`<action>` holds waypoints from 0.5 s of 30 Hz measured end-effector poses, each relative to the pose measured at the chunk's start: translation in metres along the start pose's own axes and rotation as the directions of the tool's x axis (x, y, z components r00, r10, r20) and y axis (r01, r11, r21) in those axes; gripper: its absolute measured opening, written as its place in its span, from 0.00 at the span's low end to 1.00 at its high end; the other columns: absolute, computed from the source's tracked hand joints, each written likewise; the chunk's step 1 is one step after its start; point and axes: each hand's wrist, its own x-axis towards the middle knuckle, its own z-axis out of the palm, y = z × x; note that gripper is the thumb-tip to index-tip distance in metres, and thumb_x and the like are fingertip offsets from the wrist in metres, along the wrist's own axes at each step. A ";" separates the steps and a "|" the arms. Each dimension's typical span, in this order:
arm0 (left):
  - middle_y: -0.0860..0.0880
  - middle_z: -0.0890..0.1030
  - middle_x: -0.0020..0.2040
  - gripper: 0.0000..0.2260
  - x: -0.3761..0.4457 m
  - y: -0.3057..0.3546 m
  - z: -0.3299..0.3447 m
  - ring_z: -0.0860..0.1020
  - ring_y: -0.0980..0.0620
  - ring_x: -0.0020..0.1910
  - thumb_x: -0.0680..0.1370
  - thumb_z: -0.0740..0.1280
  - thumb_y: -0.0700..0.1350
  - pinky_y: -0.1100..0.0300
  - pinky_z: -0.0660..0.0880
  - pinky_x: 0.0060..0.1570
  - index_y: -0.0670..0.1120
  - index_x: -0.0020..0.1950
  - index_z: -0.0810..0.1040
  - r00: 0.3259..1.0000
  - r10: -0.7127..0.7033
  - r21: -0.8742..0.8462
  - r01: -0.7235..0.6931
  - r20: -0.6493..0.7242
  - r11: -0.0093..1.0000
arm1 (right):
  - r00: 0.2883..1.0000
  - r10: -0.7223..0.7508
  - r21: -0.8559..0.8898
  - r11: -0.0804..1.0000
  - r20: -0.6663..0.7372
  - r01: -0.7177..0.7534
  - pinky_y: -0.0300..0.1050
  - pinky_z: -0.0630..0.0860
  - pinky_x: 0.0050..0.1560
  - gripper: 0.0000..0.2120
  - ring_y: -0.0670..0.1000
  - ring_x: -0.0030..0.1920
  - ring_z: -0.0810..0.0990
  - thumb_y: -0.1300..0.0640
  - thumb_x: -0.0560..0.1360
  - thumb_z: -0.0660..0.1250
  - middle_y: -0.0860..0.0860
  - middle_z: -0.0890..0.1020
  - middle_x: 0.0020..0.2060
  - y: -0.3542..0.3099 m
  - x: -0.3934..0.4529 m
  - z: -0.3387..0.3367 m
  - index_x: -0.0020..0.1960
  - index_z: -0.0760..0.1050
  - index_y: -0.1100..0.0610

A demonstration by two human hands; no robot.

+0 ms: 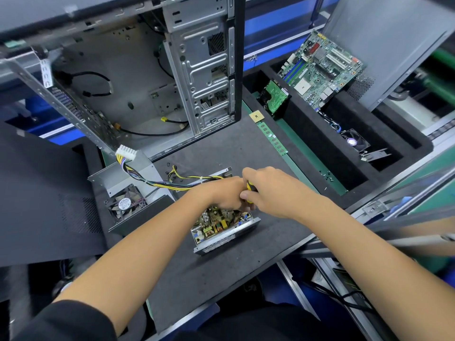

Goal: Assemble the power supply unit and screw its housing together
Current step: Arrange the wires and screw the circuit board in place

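Observation:
The open power supply base (227, 239) lies on the dark mat, its circuit board (216, 222) showing. My right hand (268, 193) grips a yellow-and-black screwdriver (250, 190) held upright over the board's far right corner. My left hand (224, 193) rests on the board beside the screwdriver, fingers curled near its shaft; what they hold is hidden. The housing cover (130, 193) with its fan (124, 204) sits to the left. A bundle of yellow and black cables (172, 184) runs from the board to a white connector (125, 151).
An open computer case (152, 77) stands behind the mat. Several small black screws (172, 174) lie near the cables. A RAM stick (273, 137), a CPU (256, 116), a hard drive (275, 97), a motherboard (320, 67) and a small fan (354, 142) sit to the right in foam trays.

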 end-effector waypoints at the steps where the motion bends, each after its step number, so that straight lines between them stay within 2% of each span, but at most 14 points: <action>1: 0.61 0.70 0.30 0.19 0.000 0.001 0.000 0.72 0.62 0.28 0.73 0.68 0.37 0.75 0.64 0.25 0.57 0.30 0.67 1.000 -0.001 0.009 0.001 -0.007 1.000 | 1.000 -0.012 0.009 1.000 0.001 0.012 0.47 0.62 0.35 0.10 0.55 0.37 0.70 0.50 0.80 0.61 0.52 0.71 0.45 0.000 -0.001 -0.001 0.46 0.62 0.54; 4: 0.60 0.69 0.29 0.18 0.000 -0.001 0.002 0.67 0.61 0.27 0.72 0.68 0.37 0.74 0.64 0.24 0.55 0.29 0.68 1.000 0.004 0.036 -0.003 -0.015 0.999 | 0.997 -0.068 -0.007 0.998 0.028 0.068 0.47 0.59 0.32 0.06 0.51 0.31 0.66 0.56 0.80 0.60 0.51 0.65 0.49 -0.002 -0.002 -0.004 0.47 0.64 0.55; 7: 0.60 0.70 0.34 0.04 -0.003 -0.002 0.004 0.70 0.62 0.31 0.75 0.69 0.42 0.78 0.65 0.31 0.49 0.42 0.75 1.000 0.019 0.045 -0.019 -0.003 0.999 | 0.995 -0.093 -0.077 0.992 0.046 0.096 0.40 0.55 0.29 0.05 0.51 0.37 0.66 0.62 0.76 0.64 0.49 0.66 0.45 -0.003 0.000 -0.004 0.51 0.69 0.55; 8: 0.61 0.70 0.34 0.04 -0.004 -0.002 0.004 0.71 0.63 0.31 0.75 0.69 0.41 0.78 0.65 0.31 0.48 0.44 0.76 1.000 0.027 0.042 -0.027 0.000 0.999 | 0.995 -0.091 -0.099 0.991 0.038 0.095 0.40 0.56 0.31 0.06 0.51 0.39 0.67 0.61 0.76 0.65 0.49 0.67 0.44 -0.004 0.001 -0.004 0.50 0.70 0.55; 11: 0.62 0.70 0.33 0.08 -0.006 -0.001 0.003 0.72 0.64 0.30 0.74 0.69 0.38 0.76 0.65 0.29 0.50 0.39 0.75 0.999 0.034 0.046 -0.035 0.015 0.998 | 0.998 -0.069 -0.183 0.981 0.011 0.070 0.45 0.65 0.38 0.07 0.57 0.44 0.75 0.52 0.78 0.63 0.54 0.74 0.44 -0.010 0.003 -0.003 0.48 0.68 0.54; 15: 0.58 0.68 0.28 0.20 -0.010 -0.002 0.005 0.66 0.59 0.26 0.73 0.68 0.37 0.68 0.62 0.25 0.55 0.28 0.65 0.999 0.024 0.024 -0.023 -0.031 0.999 | 0.996 -0.056 -0.407 0.913 -0.064 0.025 0.46 0.64 0.36 0.16 0.60 0.47 0.80 0.45 0.81 0.56 0.56 0.80 0.47 -0.016 0.000 0.007 0.55 0.70 0.57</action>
